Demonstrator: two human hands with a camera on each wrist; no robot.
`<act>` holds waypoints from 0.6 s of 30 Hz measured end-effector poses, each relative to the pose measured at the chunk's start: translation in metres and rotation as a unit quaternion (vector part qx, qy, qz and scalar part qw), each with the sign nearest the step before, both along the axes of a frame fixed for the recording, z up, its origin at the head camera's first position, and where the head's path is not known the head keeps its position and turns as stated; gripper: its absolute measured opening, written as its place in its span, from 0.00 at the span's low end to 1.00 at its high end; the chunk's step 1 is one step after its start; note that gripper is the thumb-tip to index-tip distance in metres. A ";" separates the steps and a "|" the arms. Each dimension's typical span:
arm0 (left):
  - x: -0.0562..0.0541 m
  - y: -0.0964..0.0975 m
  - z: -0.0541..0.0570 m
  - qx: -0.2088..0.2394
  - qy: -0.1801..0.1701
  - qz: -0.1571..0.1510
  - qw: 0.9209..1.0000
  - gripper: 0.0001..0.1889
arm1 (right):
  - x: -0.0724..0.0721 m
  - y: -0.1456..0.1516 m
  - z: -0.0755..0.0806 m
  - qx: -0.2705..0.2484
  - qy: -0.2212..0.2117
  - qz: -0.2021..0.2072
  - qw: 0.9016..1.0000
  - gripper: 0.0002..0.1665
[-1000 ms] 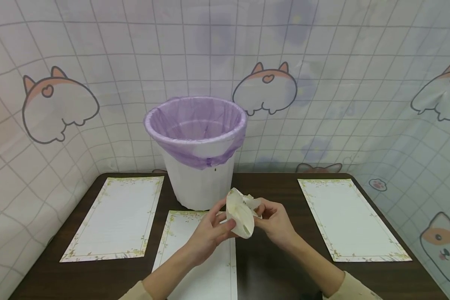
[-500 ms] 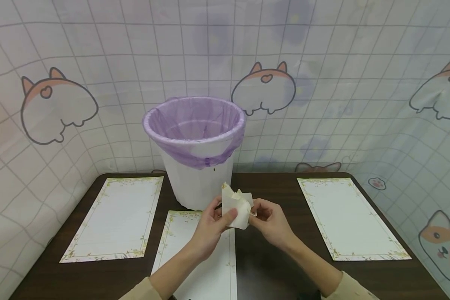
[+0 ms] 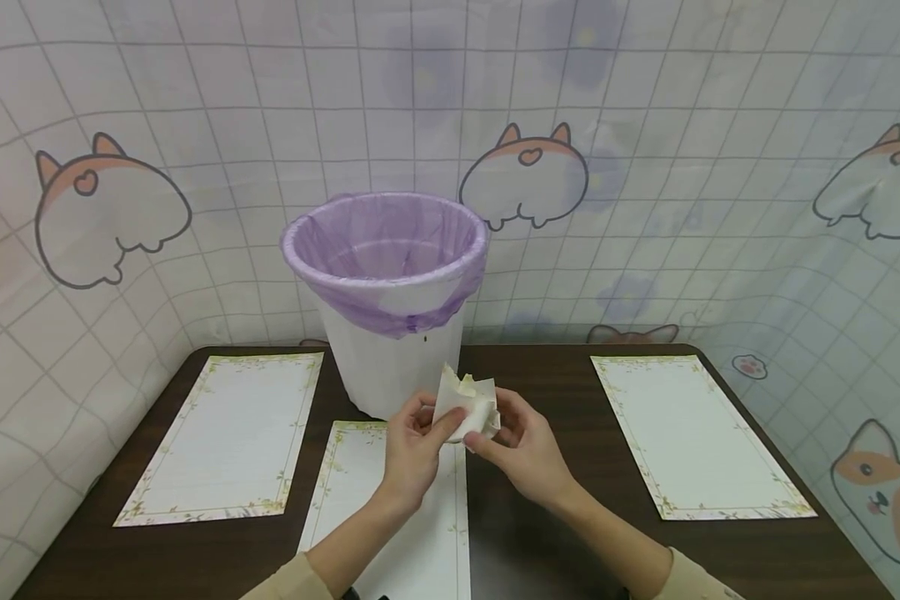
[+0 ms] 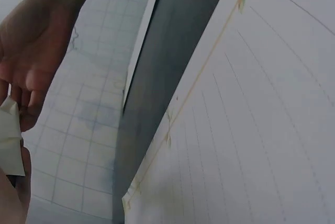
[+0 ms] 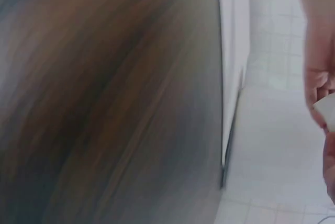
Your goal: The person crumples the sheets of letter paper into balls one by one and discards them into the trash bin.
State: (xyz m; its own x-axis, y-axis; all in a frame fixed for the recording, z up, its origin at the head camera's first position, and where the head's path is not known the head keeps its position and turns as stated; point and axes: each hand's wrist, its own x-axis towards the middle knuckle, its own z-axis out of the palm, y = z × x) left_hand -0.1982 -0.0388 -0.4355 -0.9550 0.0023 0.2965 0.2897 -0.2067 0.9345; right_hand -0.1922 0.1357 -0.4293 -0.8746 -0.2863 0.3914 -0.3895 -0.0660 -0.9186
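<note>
A crumpled, folded sheet of paper [image 3: 468,406], cream-white with a yellowish edge on top, is held between both hands above the table. My left hand [image 3: 412,450] pinches its left side, thumb on the near face. From the right, my right hand [image 3: 528,454] grips the other side with the thumb at its lower corner; some fingers are hidden behind the paper. In the left wrist view the folded paper [image 4: 9,137] shows at the left edge. Only a corner of the paper [image 5: 327,110] appears in the right wrist view.
A white bin [image 3: 390,367] with a purple liner [image 3: 412,312] stands at the back, behind the hands. Sheets with floral borders lie on the dark table [image 3: 547,533]: a left sheet [image 3: 225,433], a middle sheet [image 3: 397,533] below the left forearm, and a right sheet [image 3: 705,437].
The paper has been folded and squeezed into a smaller bundle. My right hand has shifted its grip, bringing its thumb onto the near lower side. Both hands have drifted slightly left in view.
</note>
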 end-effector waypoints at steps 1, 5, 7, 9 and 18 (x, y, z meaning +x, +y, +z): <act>0.000 -0.001 0.000 -0.003 0.007 0.005 1.000 0.08 | 0.000 -0.001 0.001 -0.004 -0.004 0.000 1.000 0.35; -0.001 -0.003 0.001 -0.009 0.035 0.011 0.999 0.07 | 0.001 -0.003 0.002 -0.013 -0.004 -0.010 1.000 0.32; 0.000 -0.003 0.003 -0.012 0.048 0.013 0.999 0.06 | 0.001 -0.003 0.002 -0.017 -0.010 -0.013 1.000 0.32; 0.001 -0.002 0.004 -0.019 0.057 0.018 0.998 0.07 | 0.002 -0.003 0.002 -0.018 -0.021 -0.015 0.999 0.32; 0.001 -0.005 0.006 -0.117 0.072 0.018 0.990 0.07 | -0.004 0.003 0.004 0.001 -0.070 -0.056 0.996 0.22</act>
State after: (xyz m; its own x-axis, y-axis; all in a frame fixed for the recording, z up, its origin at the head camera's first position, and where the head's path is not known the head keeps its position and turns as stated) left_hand -0.1972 -0.0442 -0.4293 -0.9039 0.0544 0.4242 0.4259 0.0239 0.9045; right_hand -0.1961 0.1382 -0.4254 -0.9474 -0.1840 0.2618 -0.2615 -0.0264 -0.9648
